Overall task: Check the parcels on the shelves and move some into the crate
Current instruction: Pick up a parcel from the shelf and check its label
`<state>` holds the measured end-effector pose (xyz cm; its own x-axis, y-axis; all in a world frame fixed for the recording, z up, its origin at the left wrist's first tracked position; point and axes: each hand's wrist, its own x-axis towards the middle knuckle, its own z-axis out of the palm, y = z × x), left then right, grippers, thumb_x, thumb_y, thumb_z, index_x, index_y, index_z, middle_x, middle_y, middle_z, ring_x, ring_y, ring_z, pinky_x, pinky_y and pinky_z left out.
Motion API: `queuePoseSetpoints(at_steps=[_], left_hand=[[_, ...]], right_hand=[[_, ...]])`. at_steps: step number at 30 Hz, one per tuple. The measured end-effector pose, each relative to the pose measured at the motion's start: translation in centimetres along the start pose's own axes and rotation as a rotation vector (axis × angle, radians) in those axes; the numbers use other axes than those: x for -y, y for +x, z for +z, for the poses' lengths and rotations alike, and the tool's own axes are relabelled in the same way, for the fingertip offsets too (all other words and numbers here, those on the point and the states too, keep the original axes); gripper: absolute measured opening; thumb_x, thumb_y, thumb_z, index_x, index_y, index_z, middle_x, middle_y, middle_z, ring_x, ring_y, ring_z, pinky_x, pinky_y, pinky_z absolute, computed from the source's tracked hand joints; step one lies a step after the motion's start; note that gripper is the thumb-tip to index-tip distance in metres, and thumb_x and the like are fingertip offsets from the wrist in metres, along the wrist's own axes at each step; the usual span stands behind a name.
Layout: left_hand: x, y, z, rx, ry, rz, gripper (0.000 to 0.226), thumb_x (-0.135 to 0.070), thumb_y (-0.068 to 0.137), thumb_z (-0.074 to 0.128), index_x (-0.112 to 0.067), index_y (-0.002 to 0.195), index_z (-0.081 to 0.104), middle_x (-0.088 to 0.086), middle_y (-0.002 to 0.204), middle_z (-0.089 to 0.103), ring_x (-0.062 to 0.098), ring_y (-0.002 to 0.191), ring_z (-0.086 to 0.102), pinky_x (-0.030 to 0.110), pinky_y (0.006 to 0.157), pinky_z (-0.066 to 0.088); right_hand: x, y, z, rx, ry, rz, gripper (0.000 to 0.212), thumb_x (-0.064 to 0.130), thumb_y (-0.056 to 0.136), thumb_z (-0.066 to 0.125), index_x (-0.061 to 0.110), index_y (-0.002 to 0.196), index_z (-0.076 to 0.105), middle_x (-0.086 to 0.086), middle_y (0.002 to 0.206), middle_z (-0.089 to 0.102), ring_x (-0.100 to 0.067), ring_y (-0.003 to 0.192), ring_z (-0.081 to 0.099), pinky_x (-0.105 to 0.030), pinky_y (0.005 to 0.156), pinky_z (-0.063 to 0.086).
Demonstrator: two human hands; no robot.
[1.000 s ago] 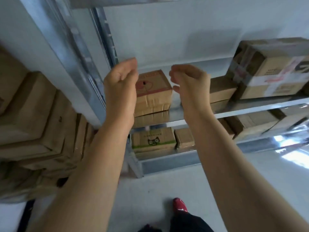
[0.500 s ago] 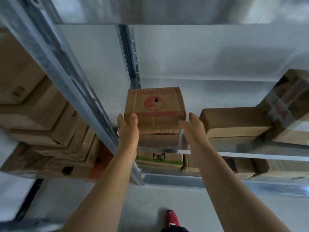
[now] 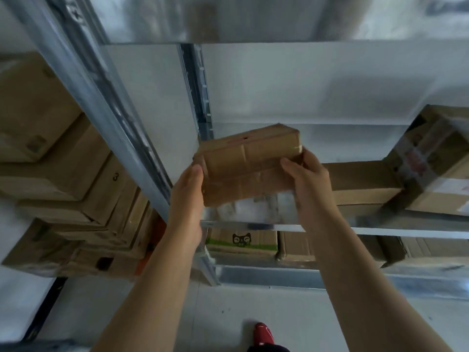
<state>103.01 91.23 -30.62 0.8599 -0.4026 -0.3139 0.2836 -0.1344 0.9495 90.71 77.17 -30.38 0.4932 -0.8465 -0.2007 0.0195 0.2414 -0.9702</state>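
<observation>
Both hands hold one brown cardboard box point(image 3: 248, 163) at the left end of a metal shelf point(image 3: 253, 221), close to the grey back wall. The left hand point(image 3: 187, 196) grips the box's left end with the thumb lying along the near corner; its fingers are hidden behind the cardboard. The right hand point(image 3: 309, 184) grips the right end, thumb pressed on the near face and fingers curled round the far side. The box is tilted, its right end higher than its left, and whether its lower edge touches the shelf cannot be told. Just right of it on the same shelf lies a flat box point(image 3: 360, 181), and a taped box point(image 3: 436, 158) sits on that one's right end. On the shelf below, under the hands, stands a cat box point(image 3: 241, 241) with a green stripe, with more cartons to its right. A steel post point(image 3: 101, 118) runs diagonally on the left, and beyond it is a stack point(image 3: 63, 174) of brown cartons in the next bay. A red shoe point(image 3: 264, 334) shows on the pale floor near the bottom edge.
</observation>
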Motion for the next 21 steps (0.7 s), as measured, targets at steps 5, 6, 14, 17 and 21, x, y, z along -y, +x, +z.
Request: queuePoseSetpoints(at_steps=[5,6,14,17,21], left_hand=[[-0.2,-2.6,-1.8,0.090,-0.024,0.025,0.015,-0.039,0.105,0.048,-0.033,0.112,0.060,-0.003,0.120,0.062,0.017,0.115,0.058,0.047,0.111,0.044],[-0.3,-3.0,-2.1,0.105,-0.032,0.032,0.012,-0.037,0.105,0.048,-0.035,0.105,0.060,-0.005,0.115,0.062,0.017,0.113,0.059,0.045,0.110,0.045],[-0.6,-6.1,-4.6,0.152,-0.081,0.094,0.014,-0.037,0.103,0.053,-0.034,0.093,0.062,-0.006,0.110,0.065,0.016,0.111,0.061,0.036,0.102,0.046],[-0.8,-7.0,-5.3,0.158,-0.091,0.141,0.019,-0.035,0.104,0.051,-0.029,0.093,0.066,-0.004,0.106,0.069,0.017,0.108,0.063,0.039,0.100,0.048],[-1.3,-7.2,-6.0,0.122,-0.056,0.230,0.028,-0.013,0.103,0.051,-0.030,0.094,0.072,-0.004,0.101,0.075,0.018,0.104,0.069,0.035,0.092,0.054]], right_hand=[[2.0,-4.4,-0.8,-0.035,0.125,-0.046,0.048,0.012,0.099,0.061,0.029,0.143,0.057,0.002,0.120,0.070,-0.019,0.113,0.065,-0.043,0.097,0.056],[2.1,-5.4,-0.9,-0.044,0.147,-0.056,0.048,0.011,0.099,0.061,0.029,0.144,0.057,0.002,0.119,0.070,-0.019,0.112,0.066,-0.045,0.096,0.057],[0.9,-11.6,-1.1,-0.195,0.128,-0.155,0.036,0.018,0.100,0.063,0.019,0.135,0.064,0.002,0.110,0.075,-0.018,0.105,0.071,-0.043,0.094,0.059],[0.6,-12.9,-1.1,-0.243,0.137,-0.157,0.031,0.020,0.099,0.065,0.018,0.130,0.067,0.004,0.103,0.077,-0.016,0.101,0.072,-0.045,0.093,0.060],[1.0,-13.6,-1.0,-0.268,0.155,-0.141,0.028,0.022,0.098,0.067,0.016,0.125,0.070,0.000,0.104,0.076,-0.021,0.102,0.073,-0.046,0.089,0.061]])
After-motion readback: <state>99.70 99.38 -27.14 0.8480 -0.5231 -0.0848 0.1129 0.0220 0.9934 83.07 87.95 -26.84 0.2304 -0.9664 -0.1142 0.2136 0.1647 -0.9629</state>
